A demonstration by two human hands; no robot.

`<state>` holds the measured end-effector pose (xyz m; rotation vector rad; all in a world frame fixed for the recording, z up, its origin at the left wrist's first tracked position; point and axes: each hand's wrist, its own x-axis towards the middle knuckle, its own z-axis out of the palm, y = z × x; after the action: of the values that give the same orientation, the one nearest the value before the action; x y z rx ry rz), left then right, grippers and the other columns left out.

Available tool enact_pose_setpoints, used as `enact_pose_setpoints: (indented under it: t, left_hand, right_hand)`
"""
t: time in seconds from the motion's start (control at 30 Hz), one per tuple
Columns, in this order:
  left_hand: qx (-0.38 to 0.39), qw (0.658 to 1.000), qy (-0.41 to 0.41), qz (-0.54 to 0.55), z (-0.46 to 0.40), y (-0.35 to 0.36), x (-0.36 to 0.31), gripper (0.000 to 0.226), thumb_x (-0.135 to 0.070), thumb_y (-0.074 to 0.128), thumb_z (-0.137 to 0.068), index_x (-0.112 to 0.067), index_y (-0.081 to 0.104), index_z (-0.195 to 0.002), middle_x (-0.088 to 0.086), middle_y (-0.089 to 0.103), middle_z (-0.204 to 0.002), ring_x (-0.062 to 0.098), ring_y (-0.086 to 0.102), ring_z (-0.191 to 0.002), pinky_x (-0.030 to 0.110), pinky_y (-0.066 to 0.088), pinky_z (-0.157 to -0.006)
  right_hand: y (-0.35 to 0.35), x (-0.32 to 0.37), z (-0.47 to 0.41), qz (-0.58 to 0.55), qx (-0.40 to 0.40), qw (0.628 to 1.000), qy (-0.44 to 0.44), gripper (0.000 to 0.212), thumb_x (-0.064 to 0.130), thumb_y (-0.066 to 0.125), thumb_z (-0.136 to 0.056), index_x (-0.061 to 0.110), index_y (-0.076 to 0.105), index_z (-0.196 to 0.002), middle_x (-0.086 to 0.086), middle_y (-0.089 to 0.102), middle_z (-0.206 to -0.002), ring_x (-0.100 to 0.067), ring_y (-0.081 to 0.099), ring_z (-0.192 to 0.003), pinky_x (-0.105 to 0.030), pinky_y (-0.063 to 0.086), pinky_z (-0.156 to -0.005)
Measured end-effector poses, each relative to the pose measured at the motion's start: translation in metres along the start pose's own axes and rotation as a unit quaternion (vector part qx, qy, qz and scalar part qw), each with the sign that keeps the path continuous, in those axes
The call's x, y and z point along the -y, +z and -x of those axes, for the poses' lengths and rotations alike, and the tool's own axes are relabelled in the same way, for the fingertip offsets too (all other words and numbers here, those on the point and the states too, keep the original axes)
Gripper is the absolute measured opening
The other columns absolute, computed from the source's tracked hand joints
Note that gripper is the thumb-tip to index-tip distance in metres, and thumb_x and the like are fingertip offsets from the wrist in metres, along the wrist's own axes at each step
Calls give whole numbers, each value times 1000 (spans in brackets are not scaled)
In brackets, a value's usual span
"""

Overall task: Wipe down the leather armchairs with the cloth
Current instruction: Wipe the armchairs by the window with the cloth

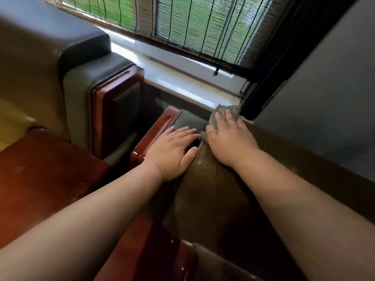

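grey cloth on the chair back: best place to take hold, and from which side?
Take the cloth at its bunched far edge, which pokes out past the right hand's fingers. Come from above: it lies flat on the armchair top, pinned under that spread hand, so only that raised edge is free. The left hand rests flat beside it.
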<state>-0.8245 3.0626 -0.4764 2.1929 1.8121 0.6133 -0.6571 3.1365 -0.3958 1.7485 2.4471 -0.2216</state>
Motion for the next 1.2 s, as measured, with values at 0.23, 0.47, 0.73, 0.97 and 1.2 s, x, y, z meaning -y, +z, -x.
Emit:
enact_pose_setpoints:
  t: [0.23,0.47,0.73,0.97,1.2]
  left_hand:
    - [-5,1000,7,-2,0,2,2,76,-63,15,-101,-24,44,-159,-4,43,-165,13,29,-157,40,14,-131]
    - [-4,1000,1,7,1,1,0,76,-64,14,-101,-26,45,-159,-5,43,-165,11,28,-157,37,12,-131]
    - [18,1000,-4,9,0,-5,-5,75,-64,15,-100,-29,37,-162,-5,42,-165,13,27,-157,39,12,-131]
    - [74,990,-92,71,-6,-31,-36,60,-57,33,-107,-57,9,-162,-9,16,-175,23,27,-158,50,18,-130]
    - [9,995,-86,-51,-51,0,-121,61,-51,22,-109,-33,23,-167,-7,14,-176,16,6,-163,45,16,-131]
  right_hand:
    - [31,-8,112,70,0,993,-92,80,65,7,-97,28,-16,-164,0,-25,-171,-25,-22,-158,-41,-9,-129]
    - [-8,-35,18,-24,20,999,10,70,60,14,-107,27,-5,-166,-3,-13,-174,-29,-8,-160,-40,-5,-126]
    - [7,-51,60,-14,9,1000,-21,70,60,10,-107,27,-4,-167,2,-14,-173,-25,-8,-161,-40,-2,-130]
    - [18,-42,102,-1,26,1000,-12,76,58,11,-106,16,-13,-165,-10,-23,-171,-32,-13,-159,-46,-4,-130]
    - [8,-86,83,-2,18,998,-56,83,65,15,-95,29,-8,-166,3,-15,-173,-23,-10,-160,-37,-5,-129]
